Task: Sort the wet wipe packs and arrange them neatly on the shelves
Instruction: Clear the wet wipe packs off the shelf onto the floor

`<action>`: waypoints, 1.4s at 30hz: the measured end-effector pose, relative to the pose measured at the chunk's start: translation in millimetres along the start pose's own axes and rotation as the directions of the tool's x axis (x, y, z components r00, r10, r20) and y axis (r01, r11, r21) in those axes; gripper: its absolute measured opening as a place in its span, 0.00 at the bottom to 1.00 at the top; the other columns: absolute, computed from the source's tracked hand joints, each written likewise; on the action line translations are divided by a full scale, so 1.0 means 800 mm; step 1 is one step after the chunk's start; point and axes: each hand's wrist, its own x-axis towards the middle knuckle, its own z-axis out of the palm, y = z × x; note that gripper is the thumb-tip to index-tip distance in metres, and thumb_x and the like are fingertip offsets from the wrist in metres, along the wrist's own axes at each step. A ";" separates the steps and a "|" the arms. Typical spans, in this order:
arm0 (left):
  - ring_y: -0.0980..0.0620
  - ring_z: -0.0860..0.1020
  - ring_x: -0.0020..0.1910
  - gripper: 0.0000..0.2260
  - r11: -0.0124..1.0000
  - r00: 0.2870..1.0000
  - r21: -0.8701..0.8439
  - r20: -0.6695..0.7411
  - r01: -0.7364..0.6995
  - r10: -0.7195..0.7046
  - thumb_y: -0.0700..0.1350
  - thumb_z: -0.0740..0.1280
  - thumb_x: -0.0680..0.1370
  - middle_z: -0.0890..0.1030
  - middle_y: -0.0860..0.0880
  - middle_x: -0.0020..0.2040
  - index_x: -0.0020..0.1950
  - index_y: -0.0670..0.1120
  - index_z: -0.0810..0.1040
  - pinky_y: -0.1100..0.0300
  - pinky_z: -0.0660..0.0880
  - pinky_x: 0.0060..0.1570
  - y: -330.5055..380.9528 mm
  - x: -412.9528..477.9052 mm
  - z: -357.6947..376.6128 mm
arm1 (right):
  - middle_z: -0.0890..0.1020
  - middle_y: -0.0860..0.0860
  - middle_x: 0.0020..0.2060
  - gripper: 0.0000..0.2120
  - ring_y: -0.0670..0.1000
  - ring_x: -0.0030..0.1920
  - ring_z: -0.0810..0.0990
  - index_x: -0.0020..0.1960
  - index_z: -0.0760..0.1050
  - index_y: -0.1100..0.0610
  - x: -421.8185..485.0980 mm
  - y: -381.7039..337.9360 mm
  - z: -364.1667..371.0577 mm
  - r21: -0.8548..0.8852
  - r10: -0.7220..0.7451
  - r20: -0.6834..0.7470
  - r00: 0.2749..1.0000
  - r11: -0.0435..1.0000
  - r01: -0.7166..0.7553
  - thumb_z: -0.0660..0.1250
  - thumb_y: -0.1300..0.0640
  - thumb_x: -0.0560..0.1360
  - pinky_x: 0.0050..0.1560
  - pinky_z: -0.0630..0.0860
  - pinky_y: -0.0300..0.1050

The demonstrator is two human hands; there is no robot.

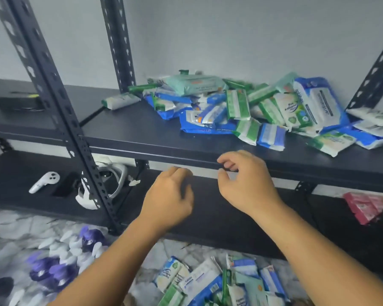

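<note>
1. The shelf carried a big jumbled heap of wet wipe packs, blue and green all mixed. A few sat near the front edge, so yanking one from underneath would probably slide others off.
2. A second heap lay on the floor below, and any pack that fell would just get lost in it.
3. The right hand held nothing, fingers loosely curled at the shelf lip. Couldn't tell if they touched it.
4. The left hand was blurry, also empty, half-curled.
</note>
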 end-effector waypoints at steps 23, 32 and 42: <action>0.38 0.69 0.64 0.27 0.955 0.983 0.266 0.160 -0.134 0.093 0.63 0.66 0.78 0.73 0.39 0.63 0.66 0.42 0.72 0.48 0.68 0.64 0.177 0.212 0.065 | 0.75 0.51 0.57 0.21 0.58 0.59 0.74 0.56 0.69 0.50 0.104 0.101 -0.121 -0.585 0.364 -0.039 0.930 0.747 -0.317 0.66 0.36 0.73 0.58 0.72 0.58; 0.39 0.71 0.55 0.17 0.968 0.979 0.182 0.138 -0.172 0.148 0.51 0.66 0.77 0.74 0.42 0.57 0.62 0.45 0.69 0.50 0.69 0.57 0.187 0.204 0.082 | 0.75 0.50 0.47 0.21 0.54 0.48 0.76 0.45 0.73 0.55 0.080 0.114 -0.144 -0.546 0.456 -0.114 0.883 0.714 -0.439 0.67 0.38 0.68 0.40 0.72 0.46; 0.39 0.71 0.61 0.25 0.982 0.982 0.011 0.014 -0.191 0.191 0.52 0.68 0.77 0.72 0.41 0.63 0.72 0.47 0.68 0.47 0.70 0.61 0.216 0.223 0.094 | 0.76 0.54 0.56 0.27 0.59 0.58 0.74 0.61 0.72 0.55 0.111 0.171 -0.193 -0.458 0.472 -0.325 0.820 0.679 -0.573 0.63 0.36 0.72 0.54 0.76 0.55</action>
